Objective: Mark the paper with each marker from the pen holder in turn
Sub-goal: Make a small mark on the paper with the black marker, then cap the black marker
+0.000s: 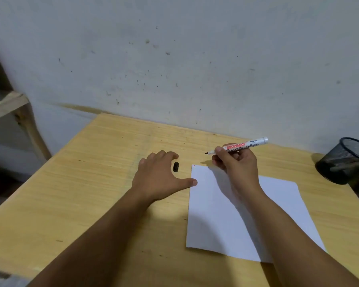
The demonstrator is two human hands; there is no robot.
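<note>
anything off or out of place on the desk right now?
Little stands out. The pen holder leans instead of standing upright at the table's right edge. The black cap lies loose by the left hand, as expected, since the right hand holds the uncapped marker above the paper.

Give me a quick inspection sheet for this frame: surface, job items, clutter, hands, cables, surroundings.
Surface: wooden table, light grain, against the wall.
Job's things: white paper flat, small marks at its far left corner; uncapped Snowman board marker; black cap lying on the table; black mesh pen holder at right edge, a blue-capped marker inside.
Clutter: nothing seen.
Grippers: left hand open, palm down, by the cap; right hand holds the board marker, tip beyond the paper's far edge.
Cables: nothing seen.
Surroundings: scuffed pale wall; wooden shelf at left.
</note>
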